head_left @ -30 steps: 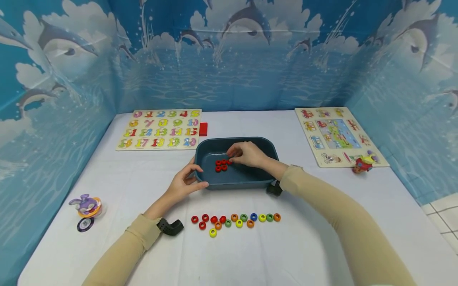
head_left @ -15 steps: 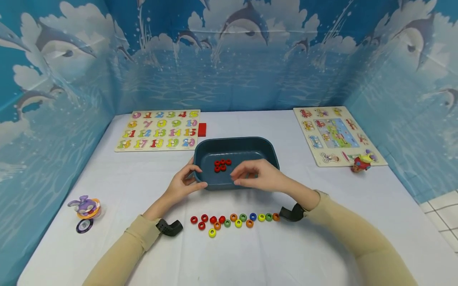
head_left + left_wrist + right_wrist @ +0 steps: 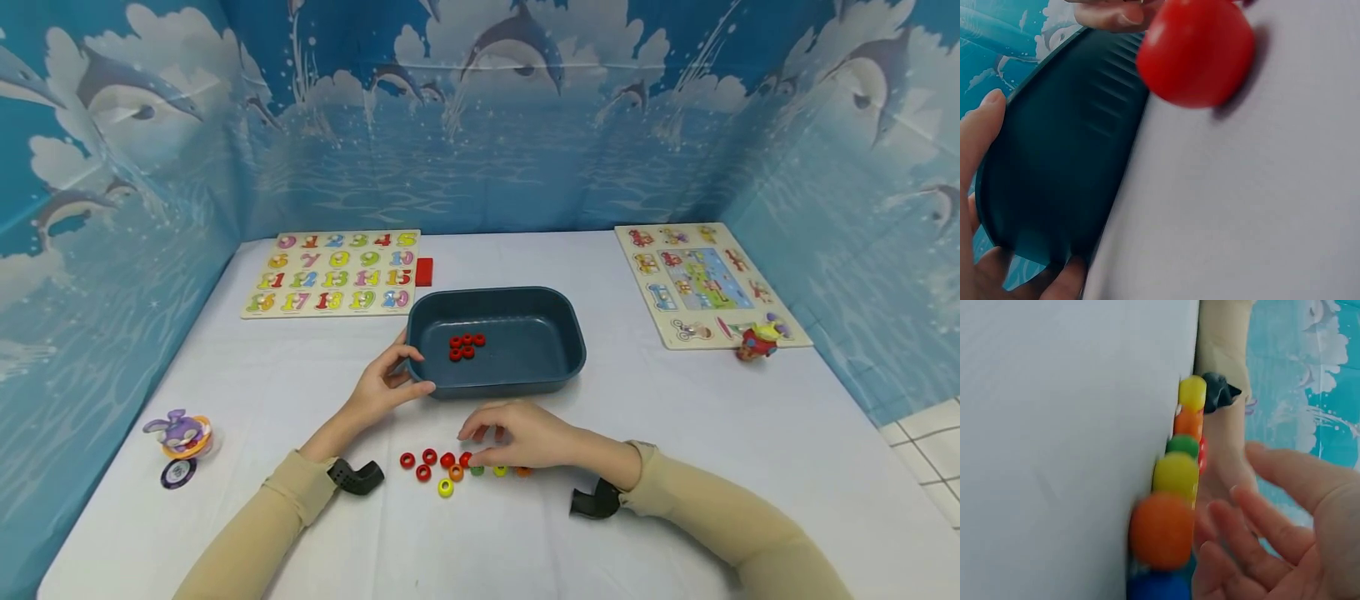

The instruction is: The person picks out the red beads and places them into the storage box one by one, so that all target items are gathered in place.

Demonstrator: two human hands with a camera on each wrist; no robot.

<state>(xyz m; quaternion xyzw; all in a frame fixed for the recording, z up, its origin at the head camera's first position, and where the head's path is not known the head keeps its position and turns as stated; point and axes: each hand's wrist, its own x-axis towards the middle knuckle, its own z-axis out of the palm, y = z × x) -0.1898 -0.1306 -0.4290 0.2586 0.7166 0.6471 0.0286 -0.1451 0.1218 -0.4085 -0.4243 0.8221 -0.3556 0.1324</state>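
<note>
A dark teal tray (image 3: 532, 354) stands mid-table with several red beads (image 3: 467, 340) at the left of its floor. My left hand (image 3: 378, 390) grips the tray's left end, thumb at the front wall and fingers round the side. Over the loose row of beads, my right hand (image 3: 528, 435) hovers with thumb and fingers apart, nothing between them. It hides the row's right part in the head view. Showing left of it are red beads (image 3: 407, 460), an orange bead (image 3: 456, 472) and a yellow bead (image 3: 446, 487). In the right wrist view, another orange bead (image 3: 1162, 530) lies beside the fingers.
Behind the tray, a number puzzle board (image 3: 337, 275) lies left with a red block (image 3: 423, 272) at its edge. A picture puzzle board (image 3: 705, 283) lies right, a small toy figure (image 3: 757, 342) at its corner. A purple rabbit toy (image 3: 180, 433) stands far left.
My right hand has let go of a red bead in the tray, drawn back over the front rim and come down over the bead row. The left hand stays on the tray.
</note>
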